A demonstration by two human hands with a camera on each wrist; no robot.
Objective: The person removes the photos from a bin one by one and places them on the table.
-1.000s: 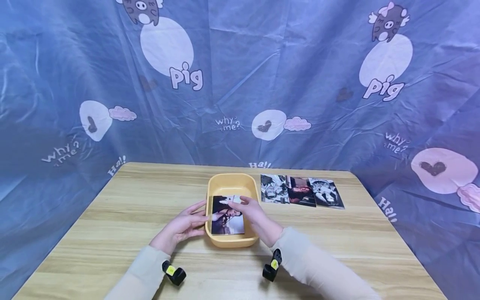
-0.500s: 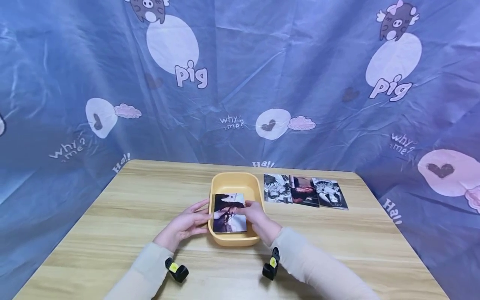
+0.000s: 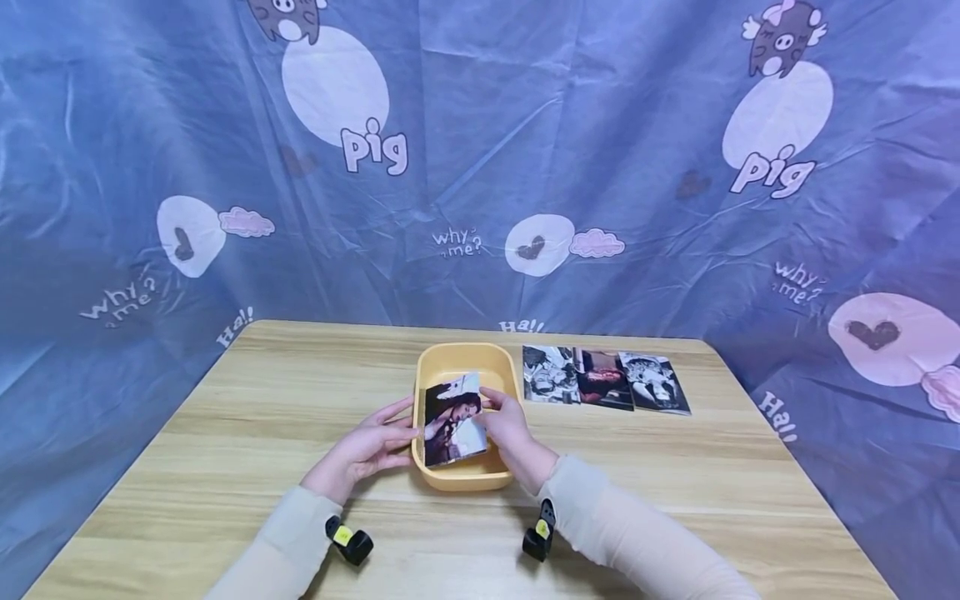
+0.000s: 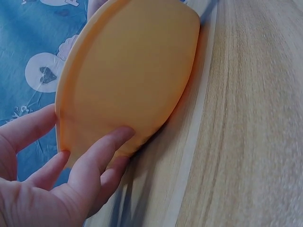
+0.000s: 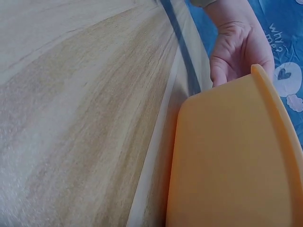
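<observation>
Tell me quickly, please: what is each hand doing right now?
Left hand: open, fingers resting against the outer side of the yellow tub.
Right hand: holding the photo over the tub.

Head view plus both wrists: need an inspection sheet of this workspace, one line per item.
Surface: light wooden table, bare wood around the work.
Job's things: yellow tub at centre; photo tilted over its near half.
Clutter: three photos in a row, flat on the table right of the tub.
Hands: left hand rests with straight fingers against the tub's left wall; right hand pinches the photo's right edge.
Cables: nothing seen; a black wrist camera sits under each forearm.
Surroundings: blue cartoon-pig printed sheet behind and on both sides of the table.
</observation>
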